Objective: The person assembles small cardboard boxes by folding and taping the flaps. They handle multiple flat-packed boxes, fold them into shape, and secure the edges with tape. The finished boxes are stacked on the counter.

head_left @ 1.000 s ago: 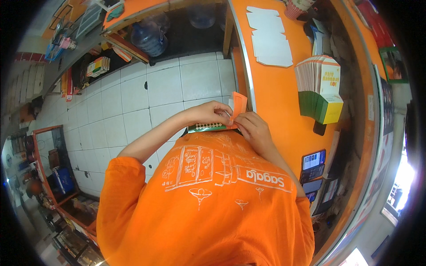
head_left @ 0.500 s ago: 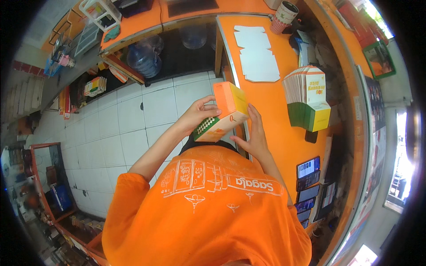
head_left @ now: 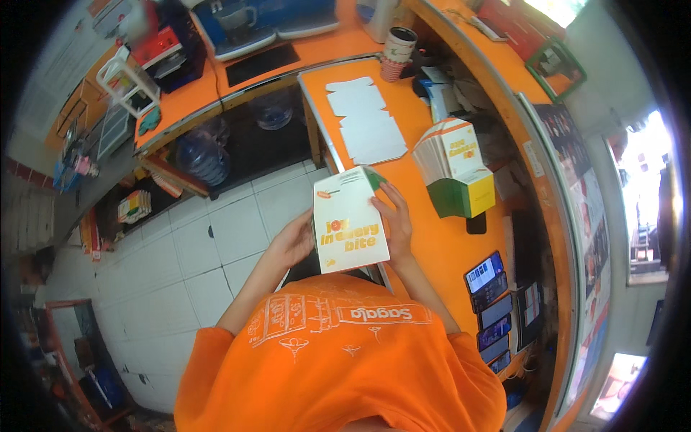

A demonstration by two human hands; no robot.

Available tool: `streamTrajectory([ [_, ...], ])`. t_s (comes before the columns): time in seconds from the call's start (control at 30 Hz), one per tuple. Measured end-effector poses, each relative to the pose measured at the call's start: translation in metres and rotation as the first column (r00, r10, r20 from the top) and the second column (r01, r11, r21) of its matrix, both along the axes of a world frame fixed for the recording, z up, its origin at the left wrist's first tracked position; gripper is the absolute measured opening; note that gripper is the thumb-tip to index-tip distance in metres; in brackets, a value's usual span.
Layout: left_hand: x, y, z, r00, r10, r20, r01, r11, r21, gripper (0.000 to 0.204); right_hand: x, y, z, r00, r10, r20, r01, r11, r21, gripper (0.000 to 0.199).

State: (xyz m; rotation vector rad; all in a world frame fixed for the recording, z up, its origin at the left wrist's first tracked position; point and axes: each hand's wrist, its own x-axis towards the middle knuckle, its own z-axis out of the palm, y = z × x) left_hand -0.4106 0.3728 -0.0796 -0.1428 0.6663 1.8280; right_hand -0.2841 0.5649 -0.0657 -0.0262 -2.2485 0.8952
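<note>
Between both hands is a folded paper food box [head_left: 350,237], held in front of my orange shirt. Its white face with yellow lettering is turned up toward me, and a bit of green shows at its far right corner. My left hand [head_left: 294,241] grips the left side, with the fingertips hidden behind the box. On the right side, my right hand [head_left: 396,219] has its fingers bent against the edge near the green corner. Several white carton sheets [head_left: 371,129] lie flat on the orange counter [head_left: 425,252] beyond the box.
A stack of folded printed cartons [head_left: 453,165] stands on the counter to the right. Several phones [head_left: 486,273] lie in a row nearer me. Stacked paper cups [head_left: 398,50] stand at the far end. Blue water jugs [head_left: 204,158] sit under the far counter.
The box has been turned, so its white lettered face now shows instead of its orange and yellow sides. Both hands have shifted their hold. The view has moved too.
</note>
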Motion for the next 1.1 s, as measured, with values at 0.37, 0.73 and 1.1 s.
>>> streamTrajectory([
  [0.37,-0.027,0.016,0.03,0.632,0.014,-0.775,-0.29,0.932,-0.219,0.061,-0.028,-0.01,0.02,0.972,0.069,0.226,0.037,0.901,-0.432,0.021],
  [0.73,-0.029,0.045,0.063,0.165,-0.164,-0.973,-0.484,0.846,-0.224,0.036,-0.024,-0.035,0.019,0.991,0.13,0.038,-0.031,0.488,-0.872,0.034],
  [1.1,-0.002,0.073,0.078,-0.028,-0.305,-0.952,-0.299,0.911,-0.283,0.029,-0.025,-0.02,0.03,0.959,-0.276,0.063,0.242,0.686,-0.686,0.037],
])
